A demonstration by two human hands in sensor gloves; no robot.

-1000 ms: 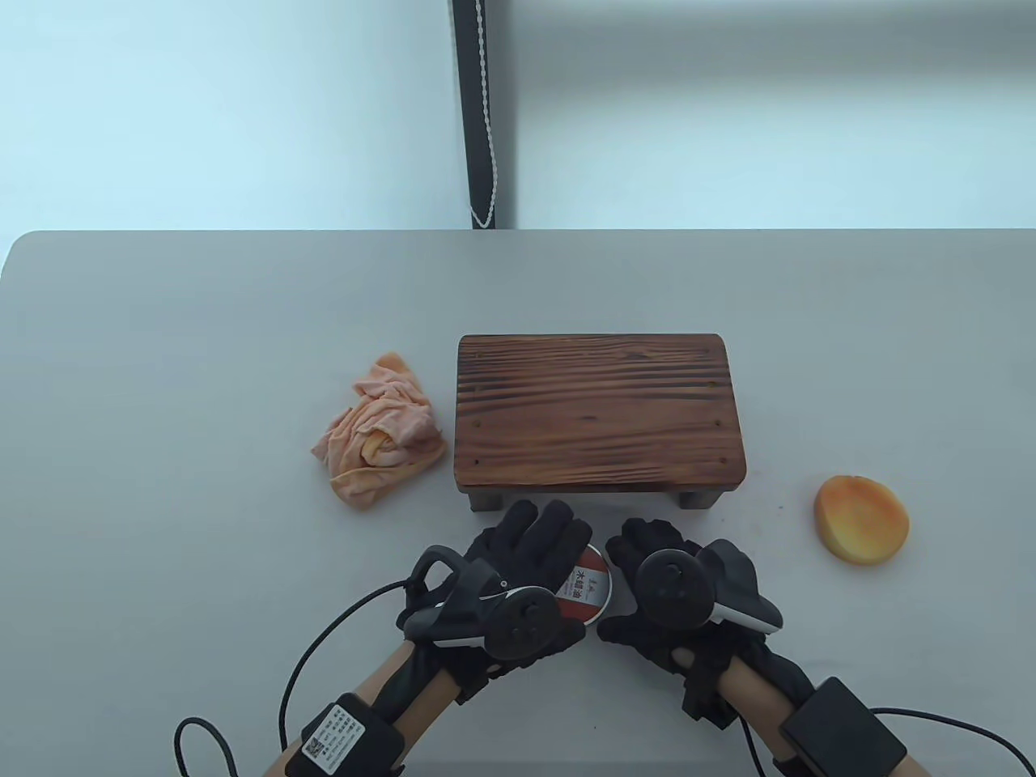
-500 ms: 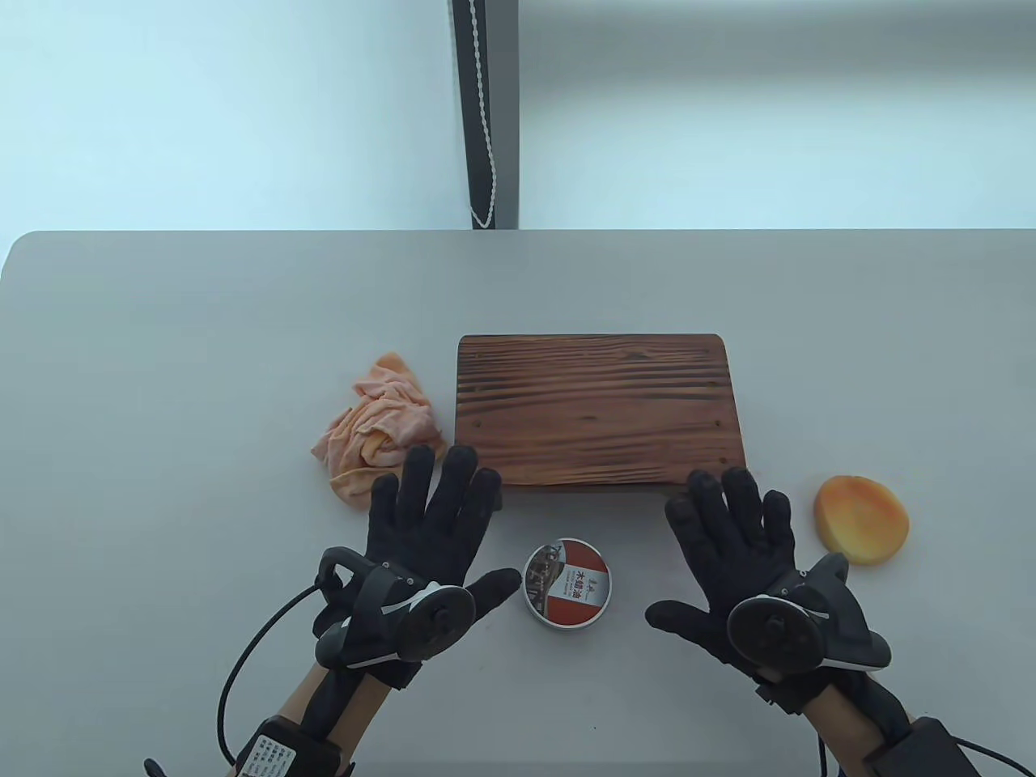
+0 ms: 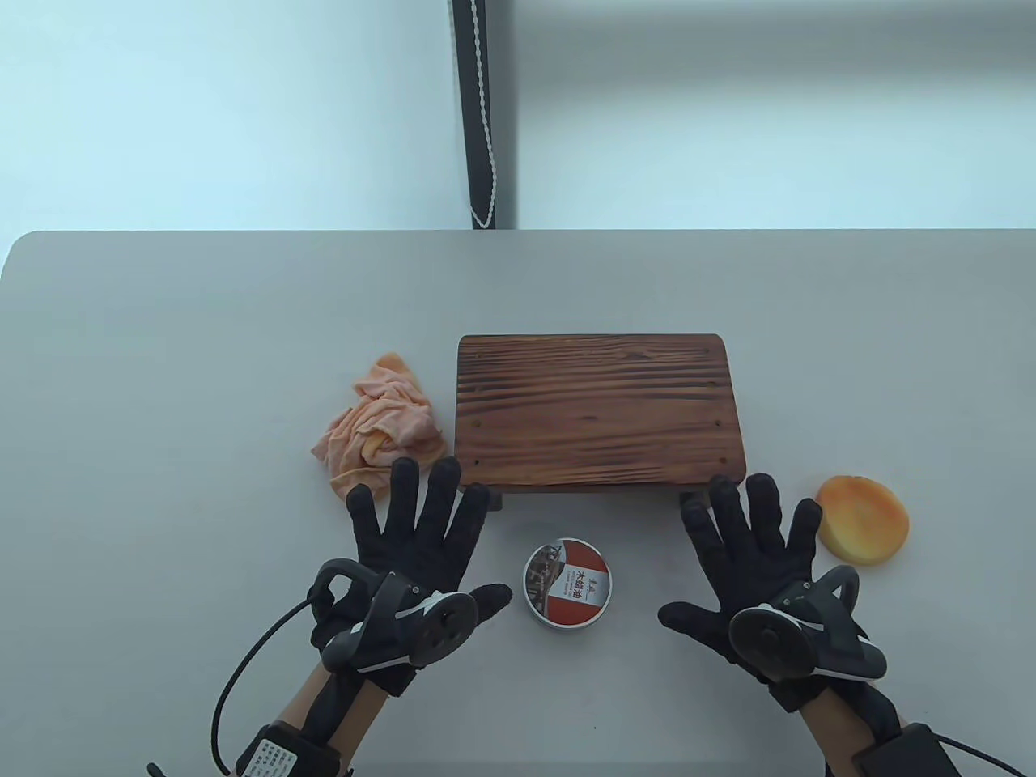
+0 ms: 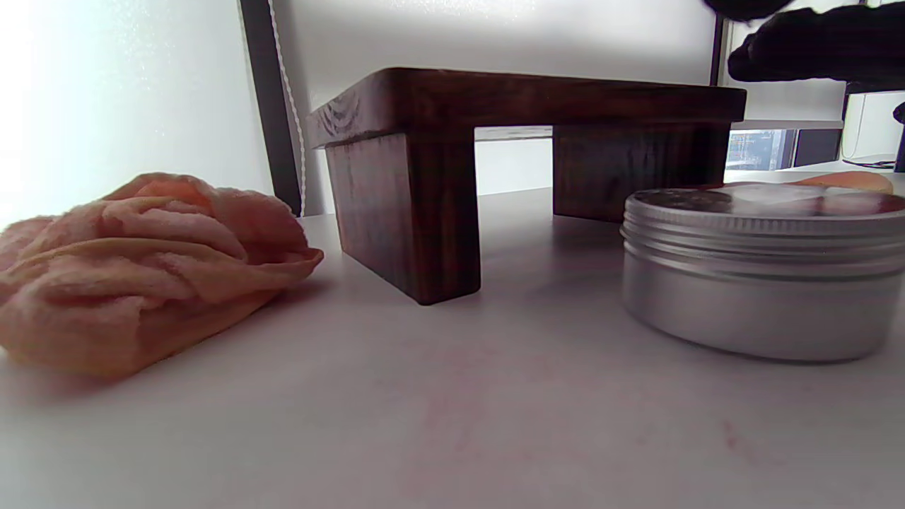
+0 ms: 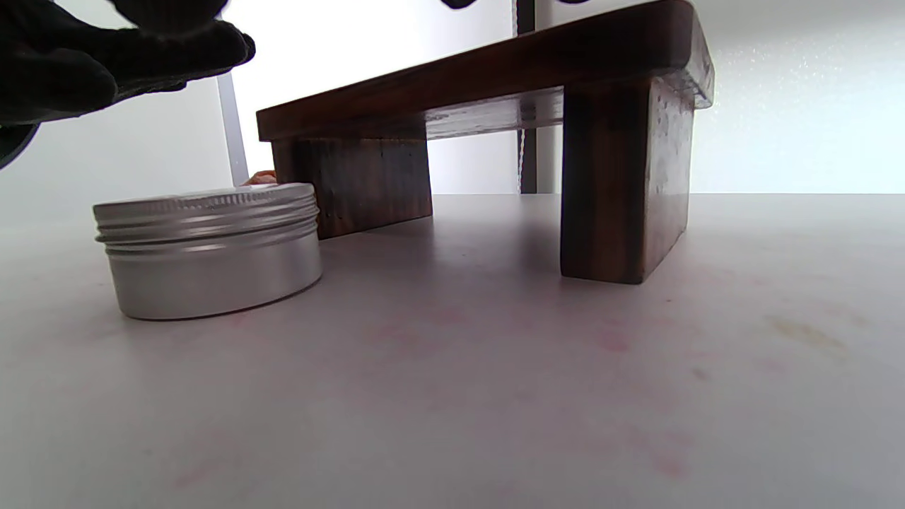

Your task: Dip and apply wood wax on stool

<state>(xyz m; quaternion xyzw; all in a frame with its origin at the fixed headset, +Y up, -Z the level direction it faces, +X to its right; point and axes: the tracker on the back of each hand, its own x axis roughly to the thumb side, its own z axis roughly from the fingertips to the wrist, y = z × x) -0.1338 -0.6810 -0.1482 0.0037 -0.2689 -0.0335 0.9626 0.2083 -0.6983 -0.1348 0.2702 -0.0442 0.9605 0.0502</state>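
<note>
A: Where is the wax sitting, and is anyone holding it?

B: The wax tin is standing on the grey bench, just in front of the stool, lid screwed on. Nobody is holding it. The left hand and the right hand are hovering on either side of it, fingers spread straight and released, gripping nothing.

A: How is that tin going to handle?

B: It is looking like thin, smooth metal, round and low, with a ribbed thread band under the lid. I am guessing it is light and a bit slippery, so one hand should be pinning the plain wall below the band while the other is twisting the lid rim.

A: And the rest?

B: The stool is showing dark, strongly grained wood, a flat slab top on two block legs; rigid and probably heavy enough to stay put while being rubbed. The orange cloth is lying crumpled just left of it, soft and limp. The round orange sponge, to the right, is looking squashy; taking it by its edges seems best for dipping.
</note>
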